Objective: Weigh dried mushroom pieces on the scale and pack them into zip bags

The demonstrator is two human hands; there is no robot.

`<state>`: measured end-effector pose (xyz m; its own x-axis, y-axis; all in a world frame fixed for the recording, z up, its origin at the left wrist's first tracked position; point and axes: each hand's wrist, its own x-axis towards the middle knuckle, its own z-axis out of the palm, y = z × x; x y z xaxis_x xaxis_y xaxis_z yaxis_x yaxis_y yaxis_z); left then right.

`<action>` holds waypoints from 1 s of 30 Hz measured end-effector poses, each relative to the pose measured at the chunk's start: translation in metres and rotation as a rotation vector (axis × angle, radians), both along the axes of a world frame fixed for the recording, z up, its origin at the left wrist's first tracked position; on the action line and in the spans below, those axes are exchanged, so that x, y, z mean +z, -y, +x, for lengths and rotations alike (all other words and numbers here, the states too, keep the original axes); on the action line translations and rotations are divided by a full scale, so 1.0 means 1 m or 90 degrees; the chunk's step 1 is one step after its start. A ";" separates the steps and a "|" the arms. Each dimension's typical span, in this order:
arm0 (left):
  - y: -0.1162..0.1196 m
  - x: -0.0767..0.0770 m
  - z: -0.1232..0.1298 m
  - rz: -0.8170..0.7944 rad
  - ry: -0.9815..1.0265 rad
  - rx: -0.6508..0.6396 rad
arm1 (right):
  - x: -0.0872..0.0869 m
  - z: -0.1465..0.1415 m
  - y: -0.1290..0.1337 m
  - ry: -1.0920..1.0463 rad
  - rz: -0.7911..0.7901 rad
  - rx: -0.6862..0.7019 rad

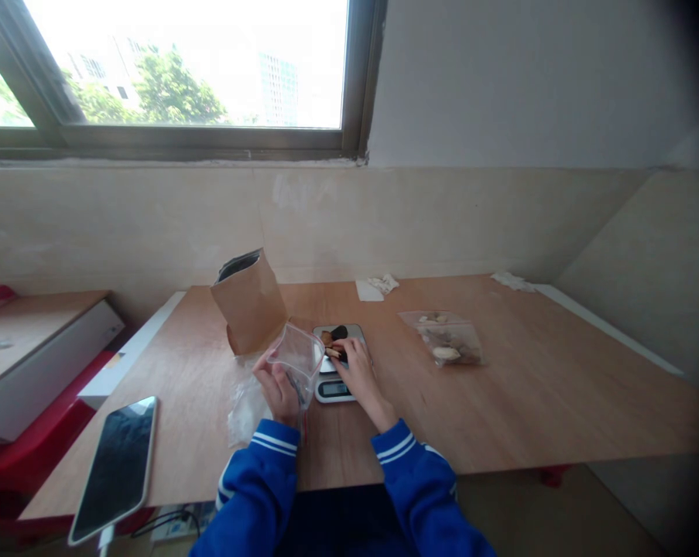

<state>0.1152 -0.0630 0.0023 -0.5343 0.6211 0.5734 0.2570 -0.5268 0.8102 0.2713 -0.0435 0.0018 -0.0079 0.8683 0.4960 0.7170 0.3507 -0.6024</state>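
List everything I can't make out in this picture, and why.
All in the head view:
Scale display: reading too small and blurred.
Brown paper bag: contents hidden by its front wall.
Right hand: its grip on the brown pieces, hidden by the hand itself.
White cable: far end cut off by the bottom edge.

A bright blue fabric left sleeve [259, 476] and its matching right sleeve [422, 480], both creased and loose, clothe the wearer I view remotely. Twin white stripes ring the blue left cuff [275, 435] and blue right cuff [392, 439]; I also see white trim along the outer forearms. Dark navy cloth [343, 522] shows between the sleeves.
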 end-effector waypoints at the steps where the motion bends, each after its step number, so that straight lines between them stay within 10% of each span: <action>1: 0.000 0.000 0.000 0.000 0.002 0.001 | -0.001 0.001 0.000 -0.019 0.003 0.004; 7: -0.001 0.000 -0.001 0.012 -0.017 -0.005 | 0.014 0.002 0.003 -0.123 0.009 0.016; 18: 0.001 0.001 0.000 0.001 -0.006 -0.020 | 0.093 -0.014 0.020 -0.398 -0.034 0.106; 30: 0.003 0.002 0.000 -0.001 -0.011 -0.027 | 0.102 -0.029 0.025 -0.111 -0.053 0.130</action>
<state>0.1151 -0.0658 0.0044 -0.4971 0.6442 0.5813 0.2487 -0.5360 0.8067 0.2423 -0.0686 0.1041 -0.1071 0.8954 0.4322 0.5199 0.4210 -0.7433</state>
